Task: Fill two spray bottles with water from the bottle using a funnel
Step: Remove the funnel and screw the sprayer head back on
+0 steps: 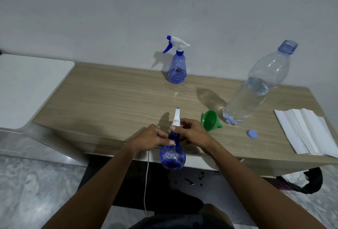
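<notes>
Over table edge, both hands' fingers (172, 142) grip spray bottle (172, 154) (neck, sprayer).

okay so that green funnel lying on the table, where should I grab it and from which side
Grip the green plastic funnel by its wide cone rim. It lies on its side on the wooden table, mouth facing up and left, spout pointing right toward the clear water bottle. Probably best to come from above with the right hand, the nearer one, pinching the raised rim.
</notes>
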A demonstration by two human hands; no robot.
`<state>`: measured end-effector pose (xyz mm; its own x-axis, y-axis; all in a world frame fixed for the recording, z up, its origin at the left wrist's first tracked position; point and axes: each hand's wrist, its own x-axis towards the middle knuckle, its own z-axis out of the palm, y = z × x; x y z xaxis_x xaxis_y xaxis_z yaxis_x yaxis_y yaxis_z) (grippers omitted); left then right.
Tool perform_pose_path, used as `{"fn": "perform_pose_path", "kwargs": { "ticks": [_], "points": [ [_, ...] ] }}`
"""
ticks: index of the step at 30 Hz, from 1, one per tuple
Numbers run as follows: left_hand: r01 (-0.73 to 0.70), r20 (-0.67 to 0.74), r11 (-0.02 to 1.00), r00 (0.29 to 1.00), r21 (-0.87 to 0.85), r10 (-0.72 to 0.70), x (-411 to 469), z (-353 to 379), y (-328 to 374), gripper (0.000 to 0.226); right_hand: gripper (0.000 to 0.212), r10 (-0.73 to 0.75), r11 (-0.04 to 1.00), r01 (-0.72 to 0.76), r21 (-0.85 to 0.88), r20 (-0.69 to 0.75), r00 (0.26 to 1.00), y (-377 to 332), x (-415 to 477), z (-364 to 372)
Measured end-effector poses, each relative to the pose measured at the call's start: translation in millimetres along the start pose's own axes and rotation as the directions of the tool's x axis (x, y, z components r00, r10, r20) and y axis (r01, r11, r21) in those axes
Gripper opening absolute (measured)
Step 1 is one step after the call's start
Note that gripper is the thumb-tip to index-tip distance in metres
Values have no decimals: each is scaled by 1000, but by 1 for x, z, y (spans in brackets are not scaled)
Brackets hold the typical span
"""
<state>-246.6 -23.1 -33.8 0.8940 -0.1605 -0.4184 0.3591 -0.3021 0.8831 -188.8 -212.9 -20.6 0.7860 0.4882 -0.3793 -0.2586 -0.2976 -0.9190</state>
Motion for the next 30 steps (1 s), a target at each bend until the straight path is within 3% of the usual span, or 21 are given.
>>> {"fn": "perform_pose_path", "kwargs": {
  "ticks": [7, 15, 20, 30],
  "points": [
    [9, 0, 1000, 1000, -8, -9, 0, 0, 1, 18, 33, 16, 1000, -16, 15, -10, 1000, -3, 0, 0],
    [1, 5, 1000, 1000, -3, -1, 0, 1, 2, 21, 18, -29, 999, 29, -16, -11, 1000, -6, -2, -4],
    [2, 3, 1000, 1000, -10, -2, 0, 1, 2, 20, 29, 3, 1000, -3, -14, -19, 1000, -8, -2, -4],
    [-7, 4, 1000, 1000, -23, 7, 0, 1, 3, 21, 25, -10, 1000, 9, -23, -8, 1000, -5, 0, -6]
  ]
}}
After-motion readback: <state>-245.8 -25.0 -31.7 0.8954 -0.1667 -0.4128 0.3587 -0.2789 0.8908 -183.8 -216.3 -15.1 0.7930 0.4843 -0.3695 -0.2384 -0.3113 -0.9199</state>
